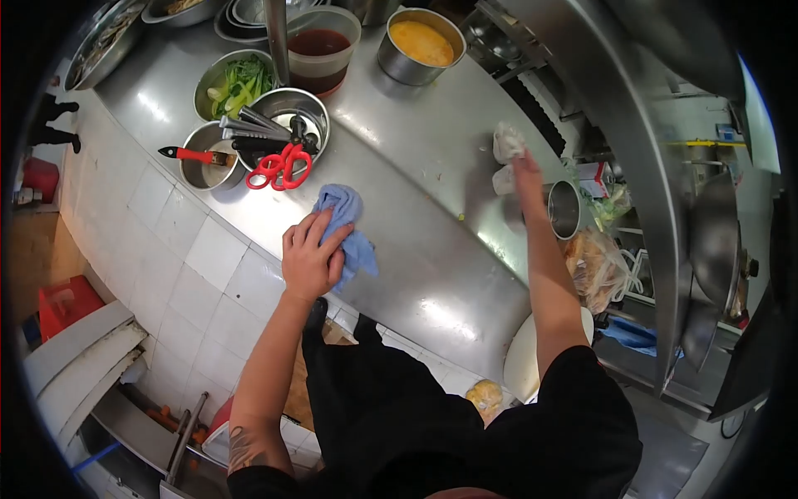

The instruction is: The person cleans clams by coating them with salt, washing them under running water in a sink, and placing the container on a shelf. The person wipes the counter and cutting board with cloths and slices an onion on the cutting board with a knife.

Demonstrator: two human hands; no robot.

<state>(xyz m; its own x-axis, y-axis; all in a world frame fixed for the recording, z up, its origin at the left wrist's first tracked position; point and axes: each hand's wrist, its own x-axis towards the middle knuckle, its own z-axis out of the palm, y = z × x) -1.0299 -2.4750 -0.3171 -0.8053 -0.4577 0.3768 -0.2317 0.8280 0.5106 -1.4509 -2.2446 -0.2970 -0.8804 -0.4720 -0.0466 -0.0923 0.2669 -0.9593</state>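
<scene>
My left hand [311, 254] presses down on a bunched blue cloth [339, 208] at the near edge of the steel table, its fingers curled over the fabric. Out to the right, my right hand [527, 176] grips a crumpled whitish thing [508, 142], which looks like a thin plastic bag or wrap. Just below that lies a small white object [503, 180] I cannot make out. A round metal container [564, 209] is close to my right wrist.
Left of the cloth, a metal bowl [322, 112] holds red-handled scissors [283, 169] and several utensils. Beside it are a pot with a red-handled brush [197, 155] and a bowl of green vegetables [241, 86]. A pot of yellow liquid [422, 43] stands at the back.
</scene>
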